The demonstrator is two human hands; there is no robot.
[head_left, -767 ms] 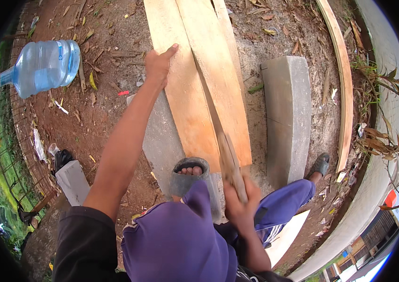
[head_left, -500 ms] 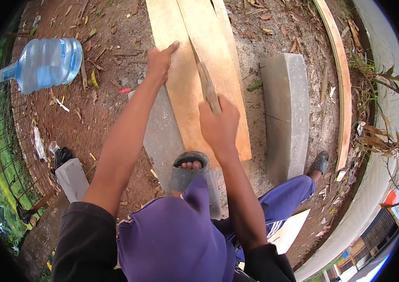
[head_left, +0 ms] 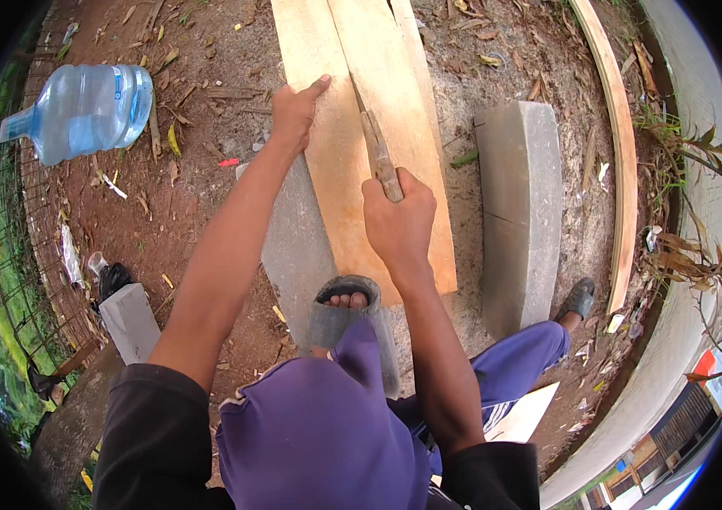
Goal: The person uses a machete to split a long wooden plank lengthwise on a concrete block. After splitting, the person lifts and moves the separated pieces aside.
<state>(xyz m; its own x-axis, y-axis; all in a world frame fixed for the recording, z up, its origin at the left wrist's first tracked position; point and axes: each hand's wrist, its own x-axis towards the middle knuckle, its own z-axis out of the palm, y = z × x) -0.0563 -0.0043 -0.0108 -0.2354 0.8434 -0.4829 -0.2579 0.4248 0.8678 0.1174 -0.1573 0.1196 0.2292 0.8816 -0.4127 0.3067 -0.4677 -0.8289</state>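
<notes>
A pale wooden board [head_left: 327, 161] lies lengthwise before me, with a dark split or cut line running up it. My left hand [head_left: 295, 115] grips its left edge, thumb on top and fingers mostly hidden. My right hand [head_left: 400, 219] is closed around the wooden handle of a bladed tool [head_left: 378, 151]. Its narrow blade shows nearly edge-on and meets the line in the board; whether it is a saw or a knife I cannot tell. My sandalled foot [head_left: 346, 310] is at the board's near end. Under the board's left side is a grey slab [head_left: 293, 246].
A concrete block [head_left: 518, 217] stands right of the board, and a long timber strip [head_left: 616, 153] lies beyond it. A large clear blue water bottle [head_left: 85, 112] rests on its side at the left. A smaller grey block [head_left: 131, 323] is at lower left. A wall [head_left: 710, 93] curves along the right.
The tool's handle and my right hand have shifted slightly back toward me and to the right relative to the board. My left hand keeps its hold on the edge.
</notes>
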